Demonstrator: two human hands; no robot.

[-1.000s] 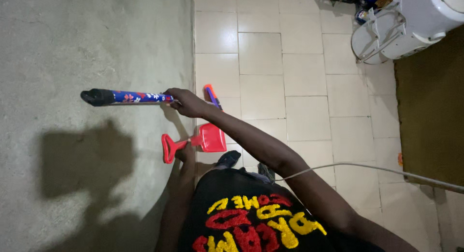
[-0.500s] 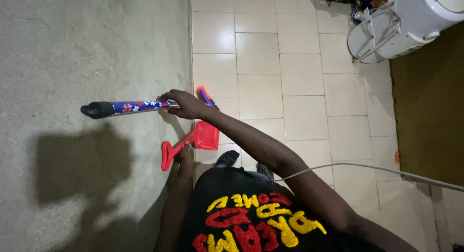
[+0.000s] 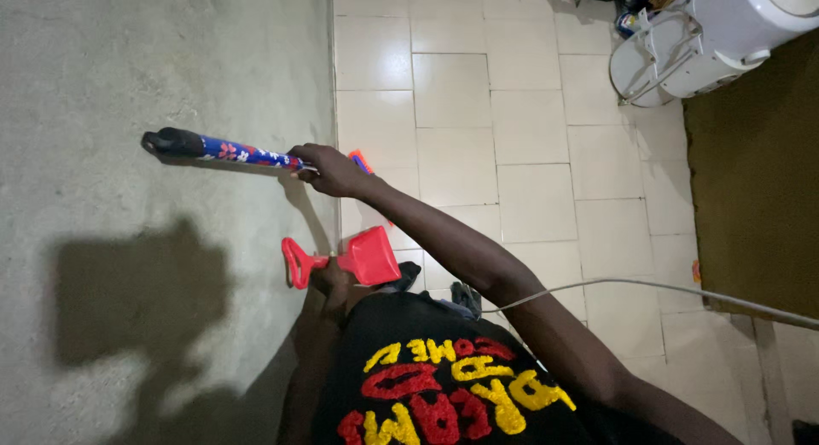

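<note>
Gripping a broom and a dustpan at the wall

Standing over the tiled floor [image 3: 529,129], the person has one thing in each hand. The right hand [image 3: 331,169] reaches out with its fingers wrapped round the broom handle [image 3: 230,150], a blue stick with a flower pattern and a black end cap. The handle runs level across the view, its capped end lying over the rough grey wall [image 3: 128,78], and a bit of orange-red, probably the broom's head, peeks out just behind the knuckles. The left hand [image 3: 328,279] sits lower and close to the body, closed on the stem of a red dustpan [image 3: 368,255]; the looped grip of the pan sticks out toward the wall and the scoop points toward the tiles. Broom handle and dustpan are near one another but do not touch.

A black shirt with red and yellow raised lettering [image 3: 444,381] fills the bottom of the view. A thin grey cable [image 3: 682,291] crosses from the person's right arm toward the far edge. In the top corner stands a white appliance [image 3: 725,35], beside a dark brown mat [image 3: 759,180], both well apart from the hands
</note>
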